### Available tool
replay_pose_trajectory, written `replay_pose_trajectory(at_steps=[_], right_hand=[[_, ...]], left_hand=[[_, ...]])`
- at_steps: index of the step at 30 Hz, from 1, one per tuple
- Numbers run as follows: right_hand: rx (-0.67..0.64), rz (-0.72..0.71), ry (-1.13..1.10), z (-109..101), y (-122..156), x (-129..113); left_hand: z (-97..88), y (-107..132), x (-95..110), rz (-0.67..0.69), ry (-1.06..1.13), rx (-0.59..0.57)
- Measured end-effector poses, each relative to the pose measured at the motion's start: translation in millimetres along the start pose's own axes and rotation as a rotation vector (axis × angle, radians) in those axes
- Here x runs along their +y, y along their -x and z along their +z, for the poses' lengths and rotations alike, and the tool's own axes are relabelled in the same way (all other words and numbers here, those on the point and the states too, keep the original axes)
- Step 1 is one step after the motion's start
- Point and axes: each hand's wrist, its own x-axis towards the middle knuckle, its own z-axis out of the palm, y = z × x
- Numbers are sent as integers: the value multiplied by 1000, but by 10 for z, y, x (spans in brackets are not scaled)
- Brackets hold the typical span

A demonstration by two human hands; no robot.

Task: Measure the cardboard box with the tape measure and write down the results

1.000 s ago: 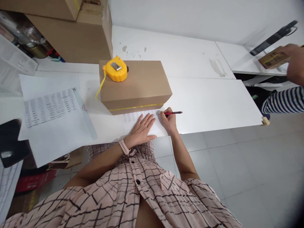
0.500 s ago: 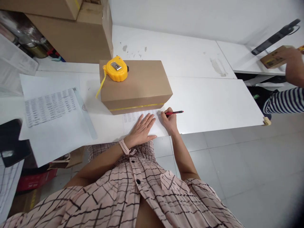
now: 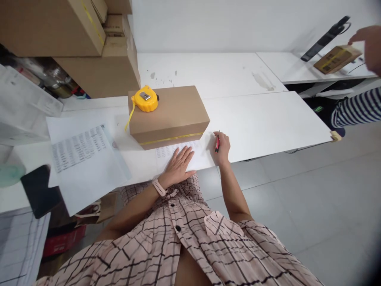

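My left hand [image 3: 179, 162] lies flat with fingers spread on a printed sheet [image 3: 196, 161], whose far edge runs under a closed cardboard box [image 3: 169, 115]. To the right of the sheet, my right hand [image 3: 223, 147] is curled round a red and black pen [image 3: 217, 143] near the table's front edge. On top of the box, at its left end, rests a yellow tape measure [image 3: 145, 98] with a short length of tape hanging out over the side.
More printed paper [image 3: 86, 178] lies at the left, partly over the edge, beside a dark phone-like object [image 3: 41, 190]. Stacked cartons [image 3: 101, 73] stand at the back left. At the far right, another person's hand [image 3: 370, 47] is by a small box [image 3: 337, 59] and a dark bottle [image 3: 324, 38].
My right hand has lifted off the sheet and moved right, the pen turning in its grip. My left hand stays put. The view has shifted, and the other person's small box is tilted differently.
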Motion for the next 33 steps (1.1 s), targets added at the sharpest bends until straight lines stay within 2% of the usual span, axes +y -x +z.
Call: replay_pose_trajectory(at_steps=[2, 4, 6, 8, 11, 12, 14, 16, 18, 20, 23, 25, 29, 31, 33], right_hand=[[-74, -34, 224, -25, 13, 56], [-99, -33, 334, -21, 27, 81], [-95, -33, 356, -1, 35, 88], [-73, -24, 338, 23, 37, 98], [-29, 5, 282, 57, 32, 139], [-18, 15, 260, 69, 29, 157], [-1, 36, 224, 89, 20, 190], [8, 46, 206, 100, 5, 210], [8, 46, 199, 91, -8, 209], [48, 54, 191, 61, -3, 173], [225, 63, 155, 15, 95, 24], [320, 28, 98, 26, 250, -150], [357, -79, -61, 205, 737, -590], [345, -111, -124, 343, 1010, -796], [261, -164, -173, 469, 1263, -964]], left_hand=[[-64, 115, 2, 10, 12, -22], [-230, 232, -3, 11, 40, 24], [-530, 325, -41, 8, 50, 190], [-934, 368, -144, -7, 22, 454], [-1528, 311, -437, -92, -25, 850], [-1672, 263, -557, -132, -14, 924], [-1846, 143, -793, -234, 70, 911], [-1886, 19, -984, -316, 203, 794], [-1849, -79, -1102, -363, 303, 703], [-1792, -127, -1140, -392, 337, 704], [-1728, -90, -1089, -392, 335, 777], [-1699, -22, -1031, -351, 335, 777], [-1674, 44, -983, -293, 334, 728], [-1678, -11, -994, -288, 319, 713], [-1690, -105, -999, -281, 289, 691]])
